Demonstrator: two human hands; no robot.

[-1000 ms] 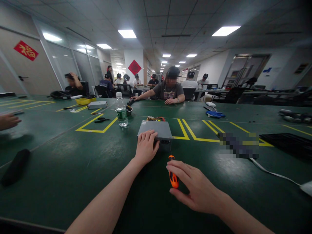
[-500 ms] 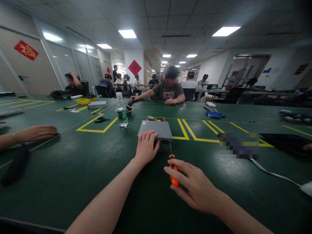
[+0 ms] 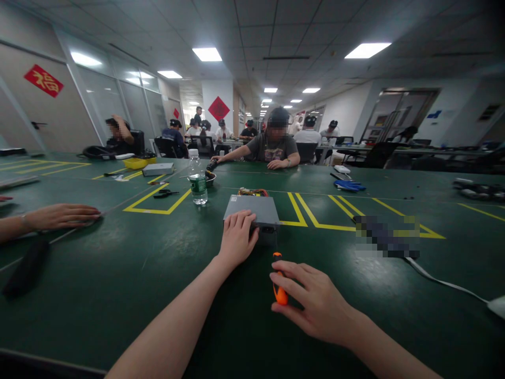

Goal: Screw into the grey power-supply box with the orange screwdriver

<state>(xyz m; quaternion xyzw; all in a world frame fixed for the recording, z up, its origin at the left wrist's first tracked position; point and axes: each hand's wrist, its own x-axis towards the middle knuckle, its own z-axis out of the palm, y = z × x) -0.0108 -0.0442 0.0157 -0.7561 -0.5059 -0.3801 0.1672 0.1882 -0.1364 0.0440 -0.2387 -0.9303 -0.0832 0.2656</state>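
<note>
A grey metal computer power supply (image 3: 260, 206) lies on the green table in front of me, its socket side towards me and a bundle of coloured wires (image 3: 252, 192) behind it. My left hand (image 3: 239, 237) holds it down, fingers over the top and thumb at the near edge. In my right hand (image 3: 305, 295), a screwdriver (image 3: 280, 287) with an orange and black handle is held loosely between thumb and fingers. Its thin shaft points at the near right corner of the power supply; whether the tip touches it I cannot tell.
A water bottle (image 3: 198, 179) stands left beyond the power supply, beside a small bowl (image 3: 210, 179). Another person's hand (image 3: 65, 217) rests at the left. A blurred dark object with a pale cable (image 3: 442, 281) lies right. Across the table sits a co-worker (image 3: 274, 142).
My right hand and the screwdriver have shifted slightly towards me. The other person's hand at the left has slid a little right. A dark flat object at the right edge is gone.
</note>
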